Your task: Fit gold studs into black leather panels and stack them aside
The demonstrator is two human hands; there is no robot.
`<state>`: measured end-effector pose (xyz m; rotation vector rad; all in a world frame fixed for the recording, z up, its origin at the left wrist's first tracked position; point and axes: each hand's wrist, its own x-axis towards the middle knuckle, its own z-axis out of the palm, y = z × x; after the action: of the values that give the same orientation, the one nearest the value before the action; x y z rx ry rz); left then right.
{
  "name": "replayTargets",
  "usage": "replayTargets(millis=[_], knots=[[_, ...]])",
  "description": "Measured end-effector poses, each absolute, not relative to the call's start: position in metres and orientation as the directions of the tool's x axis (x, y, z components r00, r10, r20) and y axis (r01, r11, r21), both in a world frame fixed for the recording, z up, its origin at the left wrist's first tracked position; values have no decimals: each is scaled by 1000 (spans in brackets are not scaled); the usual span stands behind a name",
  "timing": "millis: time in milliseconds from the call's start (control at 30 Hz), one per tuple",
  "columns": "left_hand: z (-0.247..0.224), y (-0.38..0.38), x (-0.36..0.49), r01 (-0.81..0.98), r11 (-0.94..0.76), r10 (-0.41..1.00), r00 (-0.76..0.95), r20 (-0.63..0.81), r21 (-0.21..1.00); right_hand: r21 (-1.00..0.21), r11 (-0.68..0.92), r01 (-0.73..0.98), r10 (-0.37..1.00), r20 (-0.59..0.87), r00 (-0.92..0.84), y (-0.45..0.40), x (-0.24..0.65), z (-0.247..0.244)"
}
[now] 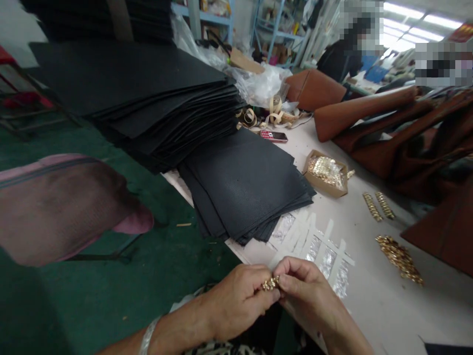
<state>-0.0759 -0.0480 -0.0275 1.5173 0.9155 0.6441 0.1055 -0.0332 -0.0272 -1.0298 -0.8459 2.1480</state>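
Observation:
A short gold-coloured metal chain (270,283) is stretched between my two hands near the table's front edge. My left hand (244,298) pinches one end of it between thumb and forefinger. At the other end, the thumb and fingertips of my right hand (305,283) are closed on it. Much of the chain is hidden by my fingers. On the table to the right lie a heap of gold chain pieces (399,259) and two short chain strips (379,206) side by side. A cardboard box (327,187) behind them holds more gold pieces in clear plastic.
Black sheets (244,182) are stacked left of the box, beside a taller black stack (148,98). Brown leather bags (384,128) line the far right side. A red phone (273,136) lies behind. A covered chair (70,207) stands left; another person (342,54) is further back.

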Motion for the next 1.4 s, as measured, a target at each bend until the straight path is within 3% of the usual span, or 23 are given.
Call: replayTargets(millis=[200, 367, 467, 600, 700, 767, 833, 933, 1033, 1167, 1300, 1400], knots=[[-33, -47, -80, 83, 78, 796, 595, -112, 993, -798, -593, -110, 698, -440, -565, -25, 108, -16], [-33, -48, -85, -32, 207, 762, 633, -141, 978, -712, -652, -261, 652, -352, -671, -23, 104, -20], [-36, -49, -89, -161, 366, 766, 611, -199, 917, -768, -596, -234, 682, -331, -652, -15, 101, -22], [-40, -55, -94, -184, 403, 856, 422, -298, 897, -944, -328, -41, 861, -281, -423, 16, 93, -15], [-39, -62, -101, -143, 420, 899, 199, -390, 896, -970, 55, 239, 966, -9, -259, 48, 76, -3], [-37, -66, -106, -157, 404, 914, 47, -402, 901, -829, 343, 440, 932, 245, -265, 72, 62, 3], [-37, -70, -111, -215, 362, 918, -85, -387, 907, -597, 534, 598, 845, 402, -353, 92, 48, 5], [-40, -73, -116, -260, 321, 901, -213, -379, 911, -273, 595, 756, 789, 379, -484, 109, 35, 3], [-44, -75, -117, -257, 330, 877, -271, -396, 908, -122, 653, 747, 740, 310, -597, 103, 39, 1], [-48, -77, -116, -238, 355, 875, -254, -411, 904, -184, 713, 676, 698, 274, -661, 66, 72, -8], [-52, -72, -116, -177, 351, 889, -244, -387, 919, -366, 692, 622, 716, 245, -653, 24, 116, -26], [-53, -65, -114, -131, 348, 895, -247, -371, 928, -527, 582, 619, 803, 253, -540, 1, 143, -35]])
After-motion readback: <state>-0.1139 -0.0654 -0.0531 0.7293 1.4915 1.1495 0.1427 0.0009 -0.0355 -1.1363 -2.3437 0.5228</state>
